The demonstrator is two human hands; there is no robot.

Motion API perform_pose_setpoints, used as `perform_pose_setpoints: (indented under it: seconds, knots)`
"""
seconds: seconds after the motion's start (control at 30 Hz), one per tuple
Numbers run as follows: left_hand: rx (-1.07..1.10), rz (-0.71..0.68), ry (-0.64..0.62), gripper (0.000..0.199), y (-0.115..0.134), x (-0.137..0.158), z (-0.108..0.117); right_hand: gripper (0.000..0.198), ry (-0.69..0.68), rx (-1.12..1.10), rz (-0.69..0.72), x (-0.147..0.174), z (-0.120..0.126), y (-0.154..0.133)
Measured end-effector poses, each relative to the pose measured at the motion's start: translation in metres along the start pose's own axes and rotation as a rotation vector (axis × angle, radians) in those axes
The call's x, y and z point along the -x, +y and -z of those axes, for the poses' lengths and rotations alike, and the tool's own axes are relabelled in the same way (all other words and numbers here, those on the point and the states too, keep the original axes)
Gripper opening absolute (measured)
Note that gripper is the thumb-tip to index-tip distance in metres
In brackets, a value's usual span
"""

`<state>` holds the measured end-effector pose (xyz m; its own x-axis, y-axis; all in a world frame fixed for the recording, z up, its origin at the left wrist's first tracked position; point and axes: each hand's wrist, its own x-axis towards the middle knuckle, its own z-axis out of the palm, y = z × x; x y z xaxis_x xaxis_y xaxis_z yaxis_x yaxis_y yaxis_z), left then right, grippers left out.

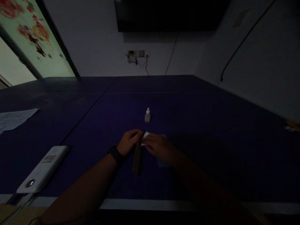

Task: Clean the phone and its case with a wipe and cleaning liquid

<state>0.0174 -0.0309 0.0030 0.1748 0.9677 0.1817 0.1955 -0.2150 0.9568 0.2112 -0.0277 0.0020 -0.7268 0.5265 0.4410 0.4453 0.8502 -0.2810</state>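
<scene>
My left hand [129, 142], with a dark watch [114, 152] on the wrist, is closed on the far end of a long, narrow brown block [137, 159]; its exact kind is too dark to tell. Close beside it my right hand [159, 146] pinches a white tissue [145, 136] against the block's far end. Under and behind the right hand lies a flat grey-blue piece [163, 163], partly hidden. A small clear dropper bottle [147, 117] with a white top stands upright just beyond both hands.
On the blue table [199, 118] a white power bank [44, 168] with cables lies at the left front. Printed paper [17, 118] lies at the far left. Something yellowish [292, 125] sits by the right edge. A wall with sockets [136, 55] and a screen [173, 15] rises behind.
</scene>
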Motion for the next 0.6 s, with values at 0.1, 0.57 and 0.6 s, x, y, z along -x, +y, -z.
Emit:
perform_pose_setpoints:
  seconds: [0.1,0.57,0.6]
  knots:
    - [0.005,0.016,-0.01,0.039,0.0,0.001,-0.001,0.014,-0.169,0.085,0.021,-0.005,-0.006,-0.002]
    - [-0.055,-0.007,-0.03,0.041,0.0,0.0,-0.004,0.016,-0.302,0.033,0.098,0.0,-0.002,-0.024]
    - [-0.047,-0.014,-0.029,0.04,0.0,0.0,-0.004,0.017,-0.275,0.072,0.05,-0.003,-0.003,-0.019]
